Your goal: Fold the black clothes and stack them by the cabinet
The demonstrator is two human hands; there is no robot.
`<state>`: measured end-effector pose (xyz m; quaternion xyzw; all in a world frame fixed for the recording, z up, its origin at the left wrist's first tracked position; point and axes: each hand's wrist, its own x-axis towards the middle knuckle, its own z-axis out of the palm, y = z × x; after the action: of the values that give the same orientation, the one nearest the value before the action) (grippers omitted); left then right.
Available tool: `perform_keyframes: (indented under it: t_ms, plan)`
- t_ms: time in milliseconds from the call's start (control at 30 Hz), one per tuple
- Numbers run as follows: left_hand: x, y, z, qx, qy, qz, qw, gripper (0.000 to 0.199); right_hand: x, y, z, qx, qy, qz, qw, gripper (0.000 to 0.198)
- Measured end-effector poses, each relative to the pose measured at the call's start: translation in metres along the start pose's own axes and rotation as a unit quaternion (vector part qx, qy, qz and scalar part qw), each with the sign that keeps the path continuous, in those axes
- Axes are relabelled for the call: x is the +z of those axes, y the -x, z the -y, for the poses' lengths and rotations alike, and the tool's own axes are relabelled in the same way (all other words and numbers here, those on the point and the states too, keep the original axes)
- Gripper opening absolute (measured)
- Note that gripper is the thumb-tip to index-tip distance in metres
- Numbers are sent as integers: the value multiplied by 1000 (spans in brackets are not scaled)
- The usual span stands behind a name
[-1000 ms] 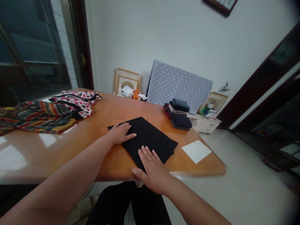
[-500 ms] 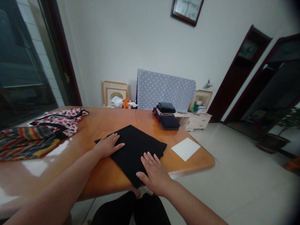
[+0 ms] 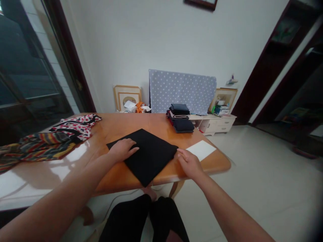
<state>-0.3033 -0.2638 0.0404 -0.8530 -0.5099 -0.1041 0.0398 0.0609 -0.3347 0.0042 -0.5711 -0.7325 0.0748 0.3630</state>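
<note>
A folded black cloth (image 3: 148,154) lies flat on the wooden table (image 3: 118,127), one corner hanging over the near edge. My left hand (image 3: 122,149) rests palm down on the cloth's left part, fingers spread. My right hand (image 3: 189,162) is at the cloth's right corner, fingers curled at its edge; whether it pinches the fabric I cannot tell. A white sheet (image 3: 201,150) lies on the table just right of that hand.
A stack of folded dark clothes (image 3: 180,122) stands at the table's far right. Patterned garments, red-white (image 3: 75,126) and striped (image 3: 40,146), lie at the left. A dotted board (image 3: 181,90), picture frames and a low white cabinet (image 3: 217,122) stand by the wall. My legs (image 3: 143,218) are below.
My right hand slid off the cloth's near part to its right corner. My left hand stays on the cloth. The view shifted slightly.
</note>
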Motion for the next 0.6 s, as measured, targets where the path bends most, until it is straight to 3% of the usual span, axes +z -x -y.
perform_keyframes:
  t_ms: [133,233,367,600]
  plan:
    - [-15,31,-63,32,84,-31,995,41,-7,-8,-24,19,21,5,1000,41]
    - [-19,60,-97,63,118,-9,991,41,-9,-15,-36,25,31,10,999,44]
    - [-20,82,-113,99,107,24,989,58,-8,-26,-44,35,32,24,999,44]
    - [-31,82,-119,95,120,49,987,36,-2,-38,-48,22,35,52,998,40]
